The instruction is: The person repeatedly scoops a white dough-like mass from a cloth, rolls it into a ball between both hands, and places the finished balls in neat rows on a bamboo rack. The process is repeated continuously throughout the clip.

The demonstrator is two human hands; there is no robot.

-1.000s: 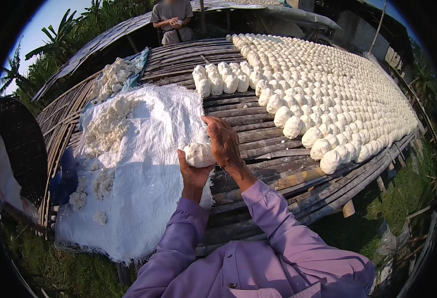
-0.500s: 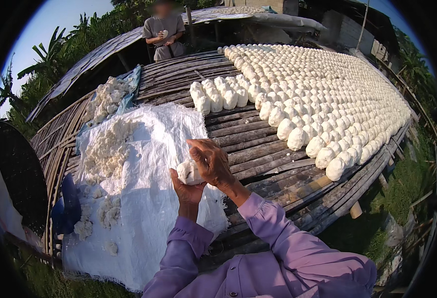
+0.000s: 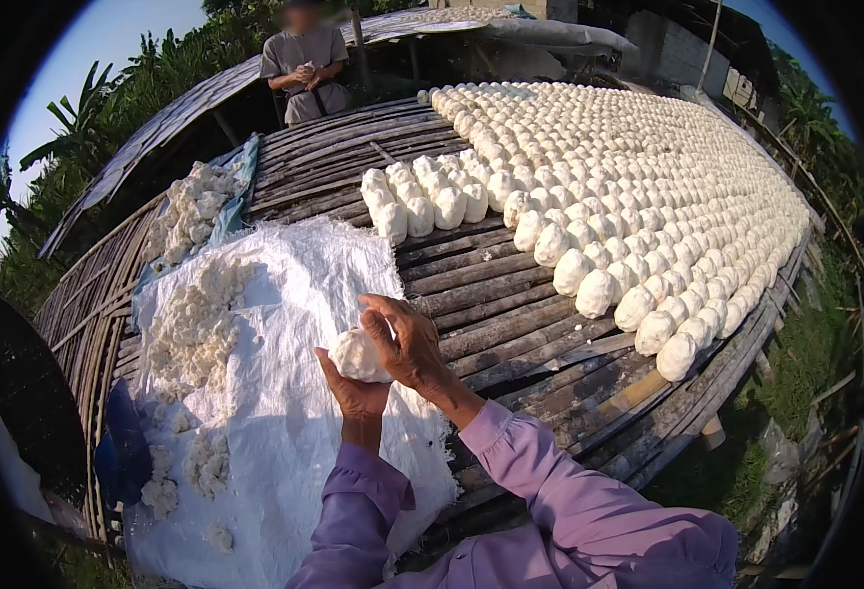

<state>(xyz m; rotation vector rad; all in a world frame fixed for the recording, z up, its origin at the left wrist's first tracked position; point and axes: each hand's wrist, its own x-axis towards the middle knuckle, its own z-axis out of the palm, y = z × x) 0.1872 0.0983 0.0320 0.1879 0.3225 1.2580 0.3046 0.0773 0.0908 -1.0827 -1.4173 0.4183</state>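
Note:
A lumpy white dough ball [image 3: 355,355] rests in my left hand [image 3: 361,397], its palm cupped under the ball and its thumb up the left side. My right hand [image 3: 410,346] curves over the ball's right side, with the fingers bent and pressed against it. Both hands are above a white woven plastic sheet [image 3: 299,471]. On the sheet, left of my hands, lies a heap of crumbly white dough [image 3: 196,329]. Smaller crumbled clumps [image 3: 206,463] lie nearer to me.
Many rows of shaped white balls [image 3: 628,187] cover the right of the bamboo rack [image 3: 491,294]. Another dough heap [image 3: 191,211] sits on blue sheeting at the far left. Dark blue plastic [image 3: 123,442] lies by the left edge. A person [image 3: 304,64] stands beyond the rack, hands together.
The ball has turned in my hands; a dark crease that showed on it is out of sight. My hands have shifted slightly left. The person beyond has brought their hands closer together.

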